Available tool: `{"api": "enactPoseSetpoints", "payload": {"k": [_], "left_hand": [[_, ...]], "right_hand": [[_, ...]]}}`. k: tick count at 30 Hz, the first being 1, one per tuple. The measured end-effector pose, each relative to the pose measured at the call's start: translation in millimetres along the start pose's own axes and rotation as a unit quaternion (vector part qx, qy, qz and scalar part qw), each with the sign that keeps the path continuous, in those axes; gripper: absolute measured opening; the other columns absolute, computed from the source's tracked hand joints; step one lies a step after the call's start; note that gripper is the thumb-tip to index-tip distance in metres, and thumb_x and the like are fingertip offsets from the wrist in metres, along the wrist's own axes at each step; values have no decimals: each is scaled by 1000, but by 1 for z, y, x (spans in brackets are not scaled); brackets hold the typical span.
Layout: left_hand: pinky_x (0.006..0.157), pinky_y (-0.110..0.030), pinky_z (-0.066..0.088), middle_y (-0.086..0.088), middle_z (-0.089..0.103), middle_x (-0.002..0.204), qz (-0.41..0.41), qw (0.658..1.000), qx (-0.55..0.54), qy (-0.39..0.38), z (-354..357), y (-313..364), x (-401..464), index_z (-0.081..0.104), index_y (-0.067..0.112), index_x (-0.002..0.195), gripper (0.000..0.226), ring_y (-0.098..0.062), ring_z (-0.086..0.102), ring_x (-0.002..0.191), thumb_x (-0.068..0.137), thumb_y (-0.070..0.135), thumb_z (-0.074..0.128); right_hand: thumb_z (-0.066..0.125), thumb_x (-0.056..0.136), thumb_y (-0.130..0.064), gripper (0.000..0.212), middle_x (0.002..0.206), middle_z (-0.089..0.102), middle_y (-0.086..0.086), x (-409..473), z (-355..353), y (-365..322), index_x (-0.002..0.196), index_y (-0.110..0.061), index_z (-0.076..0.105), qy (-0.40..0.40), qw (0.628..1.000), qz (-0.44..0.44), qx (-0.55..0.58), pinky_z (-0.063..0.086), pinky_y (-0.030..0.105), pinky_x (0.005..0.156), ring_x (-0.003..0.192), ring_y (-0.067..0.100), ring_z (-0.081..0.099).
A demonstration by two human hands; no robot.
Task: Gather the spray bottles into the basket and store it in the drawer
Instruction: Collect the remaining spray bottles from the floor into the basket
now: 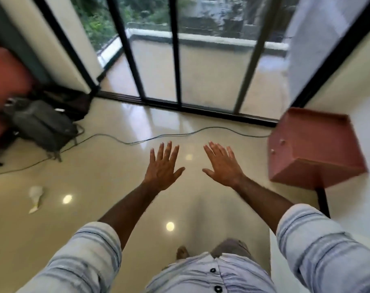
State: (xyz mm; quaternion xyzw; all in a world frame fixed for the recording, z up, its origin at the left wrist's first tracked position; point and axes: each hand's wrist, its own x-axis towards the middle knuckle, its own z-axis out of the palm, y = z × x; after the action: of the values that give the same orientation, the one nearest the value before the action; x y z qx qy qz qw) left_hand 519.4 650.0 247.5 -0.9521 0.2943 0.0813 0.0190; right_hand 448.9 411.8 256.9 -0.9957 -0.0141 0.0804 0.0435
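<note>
My left hand (161,166) and my right hand (223,163) are held out flat in front of me above the shiny floor, palms down, fingers spread, holding nothing. A pink cabinet (313,144) with small round drawer knobs stands at the right, close to my right hand; its drawers look closed. No spray bottle and no basket shows in the head view. A pale, blurred object (35,197) lies on the floor at the lower left; I cannot tell what it is.
Dark bags (42,123) sit on the floor at the left beside a red seat (4,81). A thin cable (158,136) runs across the floor. Glass sliding doors (179,60) with black frames face a balcony ahead.
</note>
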Motion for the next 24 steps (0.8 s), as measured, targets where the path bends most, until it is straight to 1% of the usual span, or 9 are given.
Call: {"api": "enactPoseSetpoints", "payload": {"k": [4, 7, 10, 14, 16, 19, 20, 24], "left_hand": [[121, -61, 5, -11, -8, 168, -109, 994, -20, -13, 13, -96, -11, -10, 19, 159, 83, -36, -4, 155, 95, 67, 11], [121, -61, 8, -11, -7, 168, -187, 981, -38, -27, 29, -160, -17, -8, 18, 159, 82, -36, -1, 156, 97, 67, 16], [121, -61, 9, -11, -4, 169, -251, 966, -51, -44, 45, -220, -22, -8, 18, 159, 82, -36, 2, 155, 96, 67, 15], [121, -61, 9, -12, -4, 169, -339, 935, -76, -72, 54, -288, -32, -5, 17, 159, 82, -36, 1, 156, 97, 66, 15], [122, -60, 9, -12, -4, 169, -386, 915, -88, -76, 56, -322, -37, -5, 17, 159, 82, -36, 1, 156, 98, 66, 16], [122, -60, 8, -11, -4, 169, -448, 886, -105, -66, 55, -370, -44, -5, 17, 160, 80, -35, 1, 156, 99, 65, 17], [121, -60, 8, -12, -3, 169, -467, 874, -116, -68, 55, -383, -47, -3, 17, 160, 80, -36, 3, 156, 99, 64, 19], [120, -62, 12, -13, 2, 169, -517, 846, -121, -52, 71, -428, -63, 1, 15, 160, 80, -37, 6, 155, 99, 62, 22]], "right_hand": [[50, 95, -53, 85, 168, 6, 4, 88, -2, -76, 160, -20, 6, -21, 995, -94, -7, 6, 53, 124, 155, 25, 10], [49, 96, -52, 84, 169, 4, 4, 155, 6, -127, 160, -20, 5, -45, 985, -164, -17, 5, 52, 125, 155, 24, 8], [47, 98, -51, 82, 169, 3, 5, 225, 17, -174, 160, -19, 5, -66, 972, -226, -27, 4, 53, 125, 155, 24, 6], [46, 99, -51, 80, 168, 5, 7, 311, 26, -239, 159, -17, 7, -96, 949, -299, -30, 5, 54, 125, 155, 26, 8], [46, 98, -51, 79, 168, 7, 7, 353, 26, -276, 159, -16, 9, -113, 930, -348, -34, 7, 53, 125, 155, 26, 10], [46, 98, -51, 79, 168, 9, 7, 409, 24, -333, 159, -16, 11, -117, 901, -413, -59, 9, 54, 124, 154, 26, 12], [46, 98, -51, 78, 168, 10, 7, 424, 22, -354, 159, -16, 11, -132, 890, -432, -63, 9, 54, 124, 154, 27, 13], [48, 98, -49, 77, 167, 12, 8, 471, 30, -436, 159, -16, 13, -147, 841, -511, -103, 9, 54, 123, 154, 28, 15]]}}
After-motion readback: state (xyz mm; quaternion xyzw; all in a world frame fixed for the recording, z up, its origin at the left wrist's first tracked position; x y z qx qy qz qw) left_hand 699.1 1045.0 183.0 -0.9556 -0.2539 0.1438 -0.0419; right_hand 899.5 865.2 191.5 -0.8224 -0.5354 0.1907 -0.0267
